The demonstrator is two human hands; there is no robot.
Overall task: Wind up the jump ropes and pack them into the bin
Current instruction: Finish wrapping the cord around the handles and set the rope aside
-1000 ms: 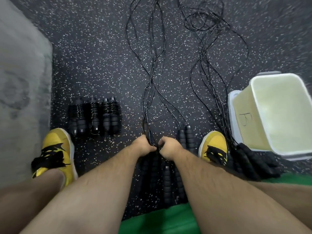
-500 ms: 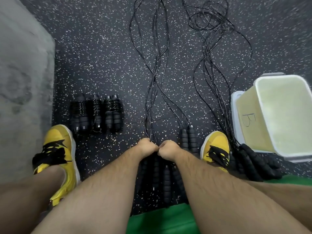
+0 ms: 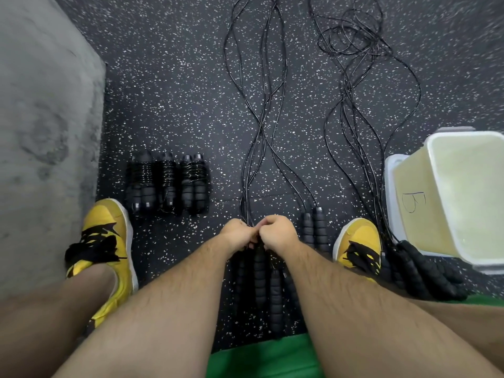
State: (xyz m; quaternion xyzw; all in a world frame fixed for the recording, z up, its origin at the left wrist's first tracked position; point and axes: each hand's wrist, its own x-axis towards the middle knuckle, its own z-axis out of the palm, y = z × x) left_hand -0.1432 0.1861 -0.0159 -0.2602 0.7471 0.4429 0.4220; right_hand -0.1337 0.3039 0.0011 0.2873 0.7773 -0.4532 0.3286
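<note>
Black jump rope cords [image 3: 259, 110] run away from me across the speckled floor. My left hand [image 3: 238, 236] and my right hand [image 3: 276, 234] meet knuckle to knuckle where these cords join their foam handles [image 3: 259, 271], fingers curled round the cords. Three wound-up ropes [image 3: 166, 184] lie side by side to the left. A loose pair of handles [image 3: 313, 227] lies just right of my right hand. The cream bin [image 3: 447, 197], marked "B", stands tilted at the right with nothing visible inside.
More loose cords [image 3: 362, 85] tangle toward the bin, and a heap of black handles [image 3: 420, 271] lies at its base. My yellow shoes [image 3: 106, 241] [image 3: 360, 241] flank my hands. A grey mat [image 3: 46, 118] covers the left; a green mat [image 3: 261, 356] lies under me.
My hands have stayed at the same spot on the cords, with the right hand's fingers shifted slightly upward. The view has drifted a little.
</note>
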